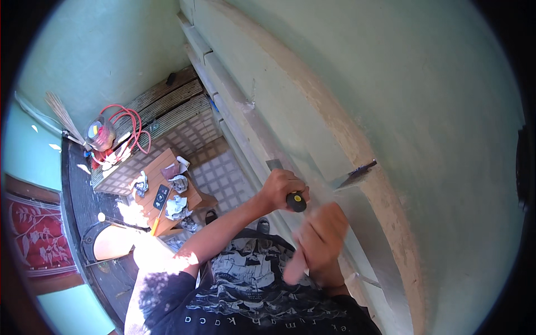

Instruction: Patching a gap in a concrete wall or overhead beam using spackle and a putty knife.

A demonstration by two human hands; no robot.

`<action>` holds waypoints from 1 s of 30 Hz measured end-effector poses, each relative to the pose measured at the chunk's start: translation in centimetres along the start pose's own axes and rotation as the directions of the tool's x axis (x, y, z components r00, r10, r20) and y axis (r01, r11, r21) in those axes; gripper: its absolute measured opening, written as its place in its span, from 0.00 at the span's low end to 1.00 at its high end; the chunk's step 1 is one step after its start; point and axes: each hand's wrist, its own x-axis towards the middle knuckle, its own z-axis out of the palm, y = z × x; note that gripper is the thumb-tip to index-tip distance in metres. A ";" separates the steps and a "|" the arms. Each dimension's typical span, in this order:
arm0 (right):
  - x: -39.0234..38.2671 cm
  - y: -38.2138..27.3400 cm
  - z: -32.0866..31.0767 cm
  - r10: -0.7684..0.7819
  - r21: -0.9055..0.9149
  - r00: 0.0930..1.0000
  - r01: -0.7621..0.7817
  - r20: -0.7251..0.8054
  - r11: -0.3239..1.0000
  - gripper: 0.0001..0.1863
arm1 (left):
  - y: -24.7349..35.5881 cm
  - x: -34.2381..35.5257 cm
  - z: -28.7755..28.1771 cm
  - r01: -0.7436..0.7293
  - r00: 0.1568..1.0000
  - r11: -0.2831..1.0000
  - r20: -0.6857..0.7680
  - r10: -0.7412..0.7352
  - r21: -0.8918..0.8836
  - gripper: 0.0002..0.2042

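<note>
My left hand [282, 190] is closed around the black handle of a putty knife [296, 202], which ends in a yellow dot. The knife's flat metal blade [273, 164] juts out past my fingers, against the greyish ledge [258, 131] of the pale green wall. Close to the handle's end, on the right, is my right hand [321, 240]. Motion smears its fingers, so whether they hold anything cannot be made out. A gap shows between this hand and the knife handle.
A curved, rough beige ridge [312, 84] crosses the wall, with a dark-edged notch [357, 173] at right. Below left, a small wooden table [162, 167] bears crumpled paper [177, 206] and a black phone-like object [161, 196]. Beyond are a red hose [139, 125], a bucket [100, 134] and a broom [62, 114].
</note>
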 end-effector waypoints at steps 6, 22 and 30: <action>1.5 3.2 4.2 0.010 0.054 0.986 -0.002 -0.165 0.999 0.30 | 0.2 -0.2 0.3 -0.027 0.999 1.000 0.041 0.026 0.014 0.07; 1.3 4.1 5.0 0.005 -0.023 0.992 -0.008 -0.124 1.000 0.17 | -0.5 -0.6 1.2 -0.046 0.999 0.999 0.000 0.046 0.021 0.06; 0.4 1.3 3.3 -0.057 -0.002 0.995 0.057 -0.087 0.998 0.27 | -1.7 0.0 -0.3 -0.026 0.999 1.000 -0.020 0.026 0.000 0.07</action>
